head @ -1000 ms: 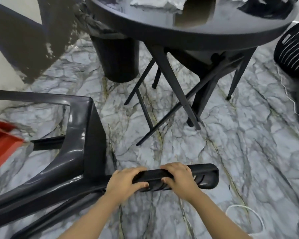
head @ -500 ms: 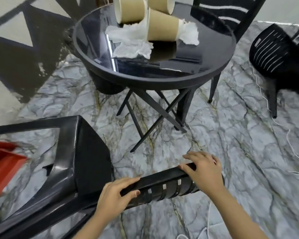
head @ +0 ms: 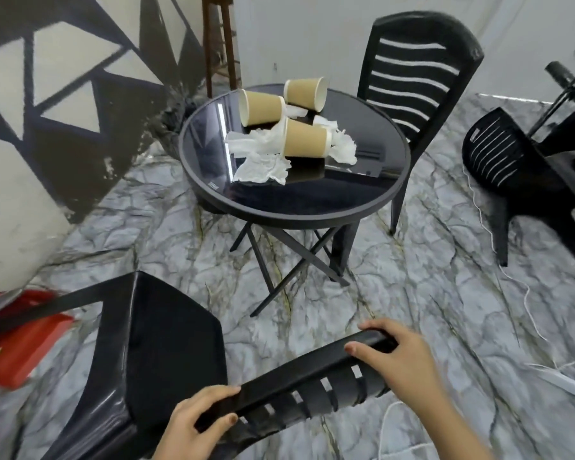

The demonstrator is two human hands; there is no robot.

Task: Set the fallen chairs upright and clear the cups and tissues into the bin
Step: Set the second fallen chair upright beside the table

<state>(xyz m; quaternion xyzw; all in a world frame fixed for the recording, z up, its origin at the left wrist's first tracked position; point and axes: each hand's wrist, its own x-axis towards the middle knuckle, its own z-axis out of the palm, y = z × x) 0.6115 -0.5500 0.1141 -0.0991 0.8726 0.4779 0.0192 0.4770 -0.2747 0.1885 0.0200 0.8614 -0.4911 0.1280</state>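
Note:
A black plastic chair [head: 166,353] stands close in front of me, still tilted. My left hand [head: 196,419] and my right hand [head: 395,356] both grip the top of its slatted backrest. Beyond it, the round black glass table [head: 312,207] carries three brown paper cups lying on their sides [head: 307,143] [head: 261,107] [head: 304,92] among crumpled white tissues [head: 263,161]. A second black chair [head: 415,71] stands upright behind the table. A third black chair [head: 512,171] lies tipped over at the right.
A red object [head: 17,350] sits on the marble floor at the left, under the chair's leg. White cables [head: 518,293] trail over the floor at the right. A wooden stool [head: 219,38] stands by the patterned wall. A dark shape shows behind the table's left rim.
Both hands have lifted the chair's backrest up from the floor, and the chair has swung towards upright. My view has risen, so the table top with cups and tissues now shows.

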